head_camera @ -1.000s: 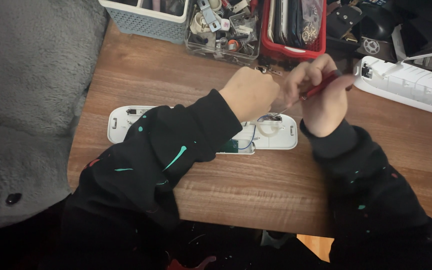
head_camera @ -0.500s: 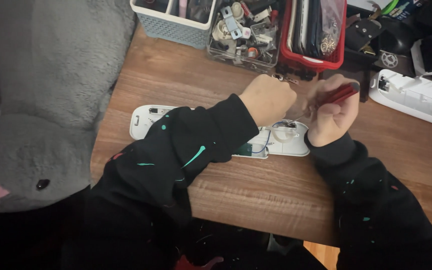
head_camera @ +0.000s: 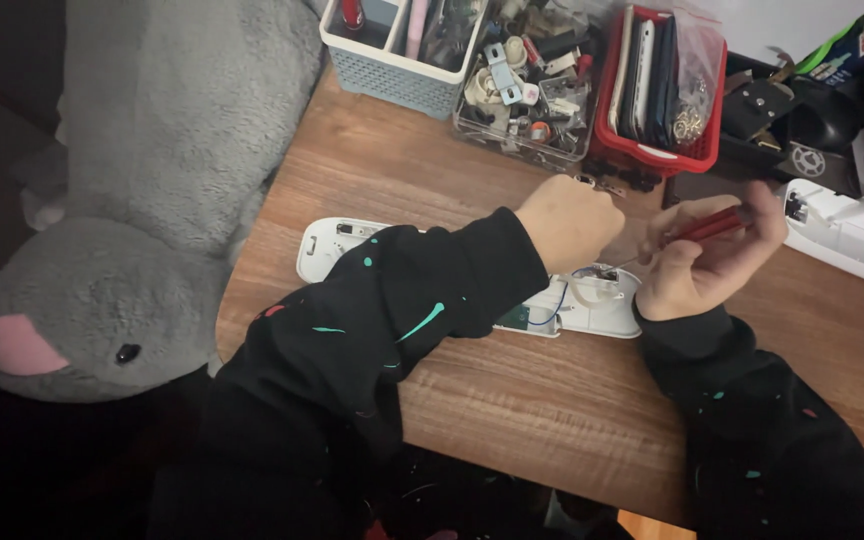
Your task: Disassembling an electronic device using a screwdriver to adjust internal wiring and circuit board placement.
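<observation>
- Opened device shell point(head_camera: 332, 245): lies flat on the table point(head_camera: 552, 400), near its middle; the landmark for all entries below.
- Left hand point(head_camera: 567, 220): above the shell's right part, forearm crossing over the shell.
- Right hand point(head_camera: 707, 265): just right of the shell's right end, holding a screwdriver point(head_camera: 707, 225).
- Slotted basket point(head_camera: 392, 80): behind the shell, at the table's far edge.
- Tray of small parts point(head_camera: 527, 110): behind the shell, right of the basket.
- Bin point(head_camera: 657, 150): behind the shell's right end, right of the tray.
- Plush toy point(head_camera: 152, 200): left of the shell, beside the table.
- Second casing point(head_camera: 852, 235): well right of the shell.
</observation>
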